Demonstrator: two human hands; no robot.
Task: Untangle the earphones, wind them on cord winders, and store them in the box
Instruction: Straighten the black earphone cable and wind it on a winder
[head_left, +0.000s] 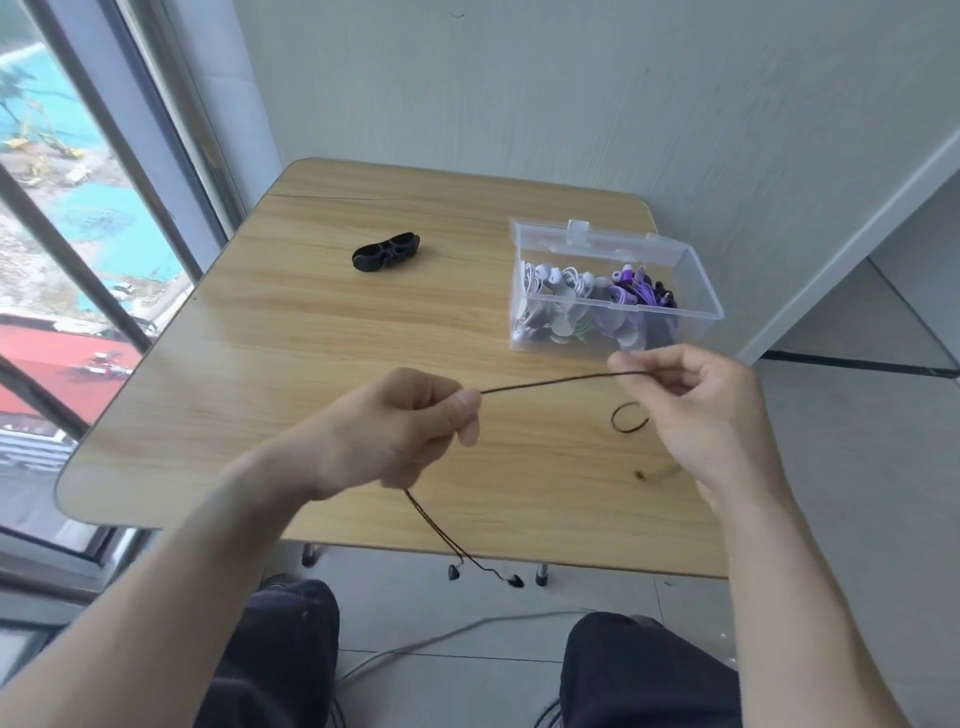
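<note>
**Black cord stretched between both hands above the table's near half**

While the wooden table (322, 332) lies broad and mostly bare to the left, I see its near edge running just under my wrists and its right edge close beside the clear box (696, 283). The window frame (156, 171) stands along the left side. The box sits open at the far right of the table, packed with white and purple earphones (587, 301) on winders. A black cord winder (387, 252) rests alone toward the far left centre, well apart from the box.

My left hand (410, 431) pinches the black earphone cord (561, 382), and my right hand (696, 405) pinches its other stretch. The taut length runs nearly level, left to right, rising slightly rightward. A small loop curls beside my right palm. Below my left hand the cord hangs past the near edge, ending in two earbuds (514, 580), as far as I can make out.
</note>
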